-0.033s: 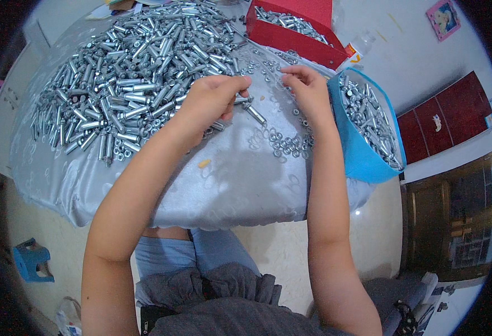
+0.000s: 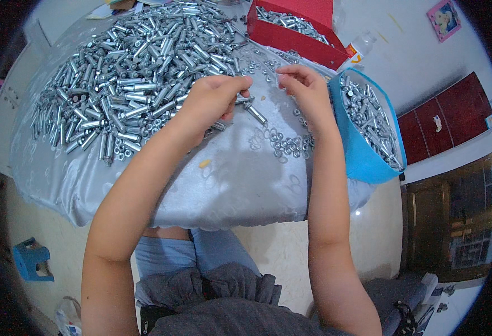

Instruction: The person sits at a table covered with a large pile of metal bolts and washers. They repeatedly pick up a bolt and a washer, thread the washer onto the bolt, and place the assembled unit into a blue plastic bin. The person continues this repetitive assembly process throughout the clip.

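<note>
My left hand [image 2: 215, 99] is closed over the near right edge of a big heap of silvery bolts [image 2: 162, 61]. A metal bolt end [image 2: 244, 101] pokes out from its curled fingers; the rest is hidden. Just below those fingers, another bolt [image 2: 256, 114] lies slanted on the cloth. My right hand [image 2: 308, 92] hovers to the right, a small gap away, thumb and forefinger curled toward each other around something too small to make out. Loose nuts [image 2: 288, 145] lie in a cluster below it, with small washers or nuts [image 2: 265, 68] scattered beyond.
A blue fabric bin [image 2: 363, 168] full of bolts stands close beside my right forearm. Behind it are a red box [image 2: 296, 42] holding more bolts and a clear plastic bottle [image 2: 362, 46]. A silvery cloth [image 2: 234, 196] covers the table. A blue stool [image 2: 33, 260] stands on the floor at left.
My right hand has shifted very slightly left, toward my left hand. My left hand and the heap look the same.
</note>
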